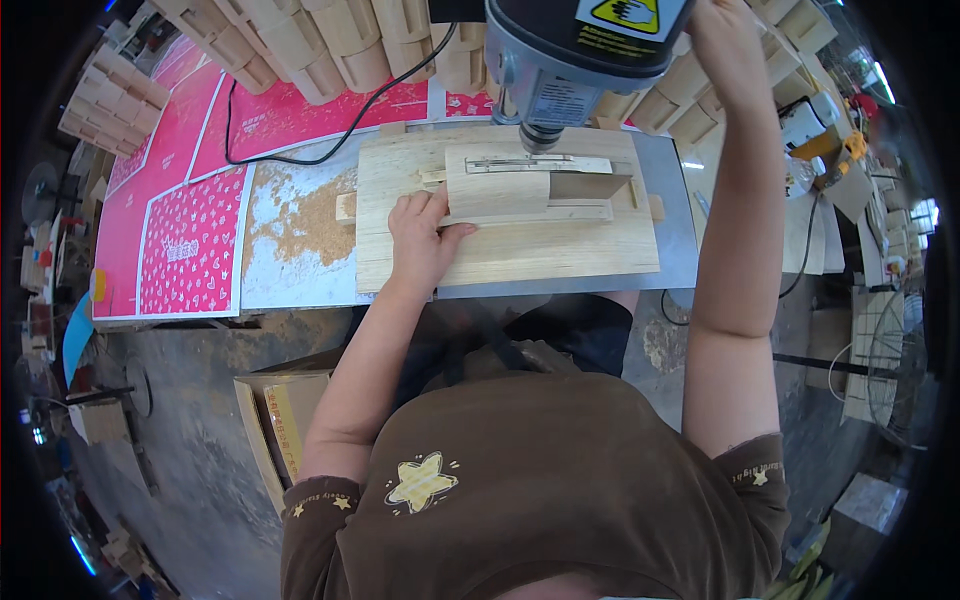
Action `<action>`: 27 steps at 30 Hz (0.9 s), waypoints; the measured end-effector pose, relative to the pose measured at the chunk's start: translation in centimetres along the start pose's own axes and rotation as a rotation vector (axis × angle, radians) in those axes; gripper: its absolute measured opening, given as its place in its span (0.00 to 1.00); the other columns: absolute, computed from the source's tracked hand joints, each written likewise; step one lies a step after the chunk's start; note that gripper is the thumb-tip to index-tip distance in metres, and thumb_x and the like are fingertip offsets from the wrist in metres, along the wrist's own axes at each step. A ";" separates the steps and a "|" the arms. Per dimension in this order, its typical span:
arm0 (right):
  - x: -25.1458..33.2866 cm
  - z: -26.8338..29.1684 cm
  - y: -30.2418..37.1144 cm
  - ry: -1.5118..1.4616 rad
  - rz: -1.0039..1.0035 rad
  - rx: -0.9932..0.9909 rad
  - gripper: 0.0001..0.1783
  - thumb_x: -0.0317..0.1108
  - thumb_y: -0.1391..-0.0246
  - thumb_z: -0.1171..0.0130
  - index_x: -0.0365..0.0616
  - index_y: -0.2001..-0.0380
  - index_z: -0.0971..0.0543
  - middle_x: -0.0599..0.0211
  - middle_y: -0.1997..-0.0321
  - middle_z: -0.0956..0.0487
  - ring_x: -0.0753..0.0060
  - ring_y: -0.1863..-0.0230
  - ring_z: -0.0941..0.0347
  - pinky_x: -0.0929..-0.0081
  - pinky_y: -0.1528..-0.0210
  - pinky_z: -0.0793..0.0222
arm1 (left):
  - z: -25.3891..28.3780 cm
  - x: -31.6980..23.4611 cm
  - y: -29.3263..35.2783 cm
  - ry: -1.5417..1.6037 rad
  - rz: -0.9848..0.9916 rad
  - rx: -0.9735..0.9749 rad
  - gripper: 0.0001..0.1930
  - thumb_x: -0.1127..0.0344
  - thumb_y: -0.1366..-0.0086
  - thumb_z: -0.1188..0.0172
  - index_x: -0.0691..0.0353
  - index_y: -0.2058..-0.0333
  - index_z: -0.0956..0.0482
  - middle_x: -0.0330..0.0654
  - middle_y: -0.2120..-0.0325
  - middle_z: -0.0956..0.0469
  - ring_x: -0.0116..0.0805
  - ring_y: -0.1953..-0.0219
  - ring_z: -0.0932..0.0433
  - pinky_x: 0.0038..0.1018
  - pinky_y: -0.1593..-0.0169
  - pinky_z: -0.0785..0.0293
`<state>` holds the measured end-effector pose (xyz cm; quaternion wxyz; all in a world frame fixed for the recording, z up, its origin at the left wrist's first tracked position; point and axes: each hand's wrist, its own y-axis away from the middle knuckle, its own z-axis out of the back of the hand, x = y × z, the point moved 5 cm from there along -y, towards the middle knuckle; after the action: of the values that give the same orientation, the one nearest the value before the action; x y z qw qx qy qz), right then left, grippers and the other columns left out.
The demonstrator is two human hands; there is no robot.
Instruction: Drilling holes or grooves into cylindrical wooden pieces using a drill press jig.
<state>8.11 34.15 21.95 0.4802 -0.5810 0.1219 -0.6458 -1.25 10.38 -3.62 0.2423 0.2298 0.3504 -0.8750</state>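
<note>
My left hand [418,238] lies at the left end of a pale wooden piece [495,190], thumb along its near edge and fingers bent against its side. This piece has a long open recess at its right and sits against thin wooden strips on a flat plywood board [400,262]. Just above its far edge hangs the chuck [540,136] of a drill press [590,45]; whether its bit touches the wood I cannot tell. Raised at the upper right beside the drill head is my right hand [728,45]; its fingers and whatever they touch are mostly hidden.
Stacked hollowed wooden pieces [345,45] stand behind the drill press. A black cable [340,140] loops over pink printed sheets [190,240] on the left, beside scattered sawdust [300,215]. A cardboard box [285,420] is on the floor, and a bottle [803,175] stands at right.
</note>
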 end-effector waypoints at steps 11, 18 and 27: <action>1.4 0.9 14.8 0.240 0.071 0.029 0.06 0.27 0.47 0.47 0.36 0.72 0.22 0.64 0.79 0.27 0.71 0.79 0.32 0.75 0.72 0.38 | 0.8 0.0 0.5 -0.035 0.014 -0.007 0.31 0.63 0.60 0.30 0.58 0.52 0.26 0.37 0.76 0.31 0.39 0.68 0.34 0.33 0.60 0.40; -3.4 -1.2 17.6 0.255 0.215 -0.015 0.05 0.26 0.49 0.45 0.41 0.68 0.22 0.66 0.77 0.27 0.65 0.73 0.31 0.71 0.66 0.40 | 0.1 0.0 0.2 -0.023 0.018 0.010 0.31 0.63 0.60 0.30 0.56 0.52 0.26 0.36 0.75 0.31 0.39 0.67 0.33 0.34 0.60 0.41; 3.3 0.4 1.5 0.395 0.210 -0.049 0.16 0.37 0.44 0.53 0.33 0.71 0.23 0.53 0.77 0.26 0.65 0.73 0.30 0.75 0.67 0.35 | -0.4 -2.4 -0.5 -0.156 -0.043 0.032 0.26 0.60 0.57 0.32 0.58 0.56 0.25 0.38 0.73 0.30 0.40 0.64 0.33 0.36 0.55 0.43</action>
<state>9.56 31.06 23.07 0.4976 -0.4386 0.2890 -0.6903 0.44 11.62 -2.24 0.2461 0.1571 0.3215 -0.9008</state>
